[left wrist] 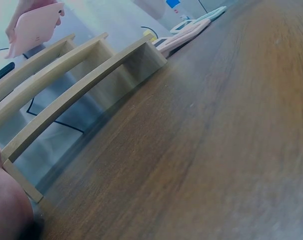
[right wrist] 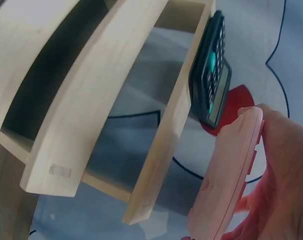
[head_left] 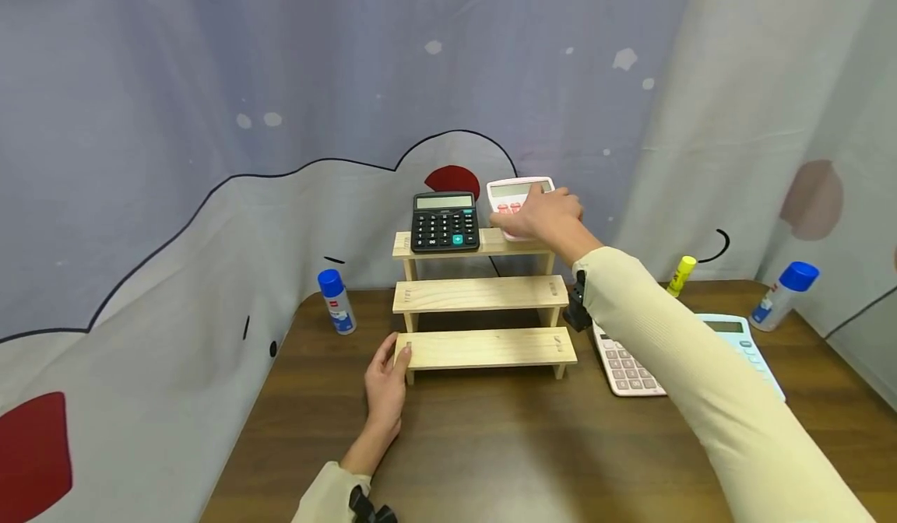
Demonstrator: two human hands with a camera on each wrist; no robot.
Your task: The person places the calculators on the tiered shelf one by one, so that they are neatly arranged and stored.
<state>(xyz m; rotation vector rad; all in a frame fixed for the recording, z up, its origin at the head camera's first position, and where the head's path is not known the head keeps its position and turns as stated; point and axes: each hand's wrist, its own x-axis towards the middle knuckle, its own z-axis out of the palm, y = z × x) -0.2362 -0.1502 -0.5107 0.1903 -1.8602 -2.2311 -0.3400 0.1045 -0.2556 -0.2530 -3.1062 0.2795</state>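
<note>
My right hand grips a pink calculator by its sides, keys facing me. In the left wrist view, the back of this calculator shows just above the top step of a three-tier wooden display rack. A black calculator leans back on the left part of that top step. At the bottom step's left end, my left hand holds the board with the thumb on top and the fingers by its side. Only part of this left hand shows in its wrist view.
Right of the rack, a pale pink calculator and a light blue calculator lie on the brown table, partly behind my right sleeve. Blue-capped bottles stand left and right. A yellow glue stick or marker stands behind. A printed curtain hangs behind.
</note>
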